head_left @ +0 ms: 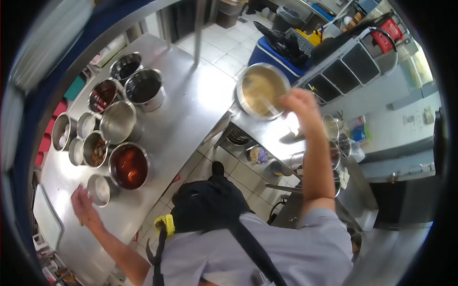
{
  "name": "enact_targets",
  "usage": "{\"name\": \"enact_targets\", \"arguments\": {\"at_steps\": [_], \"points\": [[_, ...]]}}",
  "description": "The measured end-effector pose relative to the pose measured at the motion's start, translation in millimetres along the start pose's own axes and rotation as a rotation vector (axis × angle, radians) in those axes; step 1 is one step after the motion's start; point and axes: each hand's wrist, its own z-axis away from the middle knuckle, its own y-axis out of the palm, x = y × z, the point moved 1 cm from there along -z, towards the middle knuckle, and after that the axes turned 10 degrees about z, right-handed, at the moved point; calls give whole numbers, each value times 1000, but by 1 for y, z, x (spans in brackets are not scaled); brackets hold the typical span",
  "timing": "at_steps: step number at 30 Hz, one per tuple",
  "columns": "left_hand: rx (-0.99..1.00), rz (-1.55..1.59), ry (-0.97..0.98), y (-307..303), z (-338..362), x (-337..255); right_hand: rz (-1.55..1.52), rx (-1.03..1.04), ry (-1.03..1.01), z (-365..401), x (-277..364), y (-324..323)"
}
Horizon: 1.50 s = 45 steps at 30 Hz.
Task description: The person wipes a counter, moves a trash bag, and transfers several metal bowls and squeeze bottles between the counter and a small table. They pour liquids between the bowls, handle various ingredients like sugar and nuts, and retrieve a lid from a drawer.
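Observation:
On the right, my right hand is closed at the rim of a large steel pot. It grips a light-coloured utensil that dips into cloudy yellowish liquid; blur hides the utensil's exact kind. Over the steel table on the left, my left hand has its fingers loosely apart and nothing visible in them. Beside it stands a small steel pot with whitish contents. A pot of dark red liquid is just beyond that one.
Several steel pots crowd the left table, including a pot of dark liquid. A white tray lies at its outer edge. Beyond the large pot are a blue cooler and a wire rack. Tiled floor separates the tables.

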Motion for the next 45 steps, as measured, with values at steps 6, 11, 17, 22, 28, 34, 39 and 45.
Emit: {"name": "enact_targets", "arguments": {"at_steps": [6, 11, 17, 22, 28, 34, 39, 45], "points": [[-208, -413, 15, -107, -23, 160, 217, -214, 118, -70, -115, -182], [-326, 254, -500, -120, 31, 196, 360, -48, 205, -119, -292, -254], [-538, 142, -390, -52, 68, 93, 230, 79, 490, -149, -409, -265], [-560, 162, -401, -38, 71, 73, 281, 72, 793, -154, -437, -268], [-509, 131, -504, -16, 65, 76, 740, -162, 598, -170, -429, -269], [-444, 156, -561, 3, 52, 74, 574, -401, 185, -212, -388, -298], [-375, 193, -614, -5, 38, 97, 416, -261, 61, -197, -256, -226], [-264, 153, -621, -23, 34, 89, 433, -135, -85, -167, -137, -105]]}}
